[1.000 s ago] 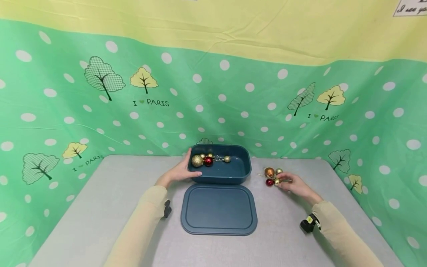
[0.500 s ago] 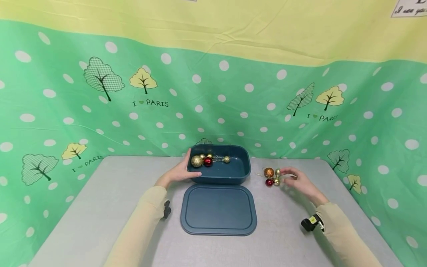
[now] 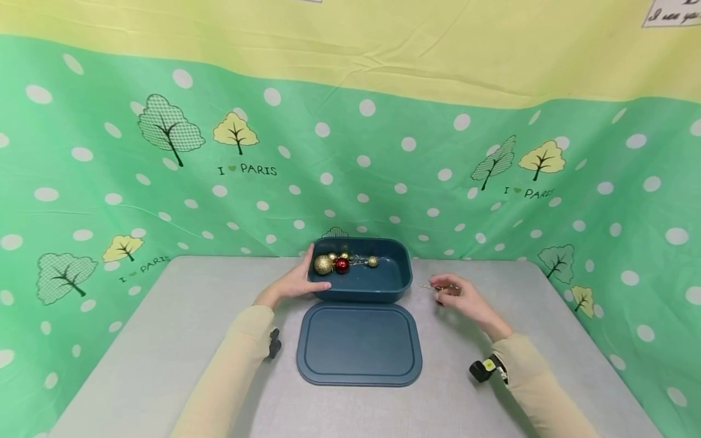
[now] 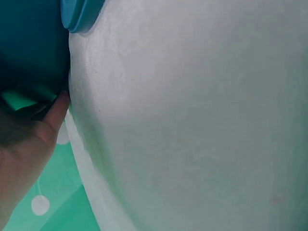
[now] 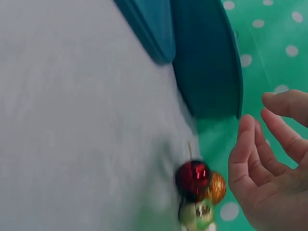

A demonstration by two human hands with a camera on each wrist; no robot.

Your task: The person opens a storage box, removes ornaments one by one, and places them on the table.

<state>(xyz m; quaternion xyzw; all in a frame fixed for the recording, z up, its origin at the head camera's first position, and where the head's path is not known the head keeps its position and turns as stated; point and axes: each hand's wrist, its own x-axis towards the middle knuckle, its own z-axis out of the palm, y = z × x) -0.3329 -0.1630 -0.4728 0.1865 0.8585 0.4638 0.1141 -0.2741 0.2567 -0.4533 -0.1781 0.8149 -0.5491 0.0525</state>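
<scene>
Right of centre in the head view, my right hand [image 3: 461,299], thumb and fingers apart, mostly hides the glossy red, orange and gold round baubles [image 5: 196,183]; a hasty grasp could scatter them. Left of centre, my straight-fingered left hand [image 3: 296,281] touches the dark-blue rectangular box [image 3: 361,295].

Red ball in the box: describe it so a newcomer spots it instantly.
On the grey table, find the dark blue box just beyond the flat lid. Inside, toward the end the left hand touches, sit gold balls. The shiny red ball among them is the only red one in there.
</scene>
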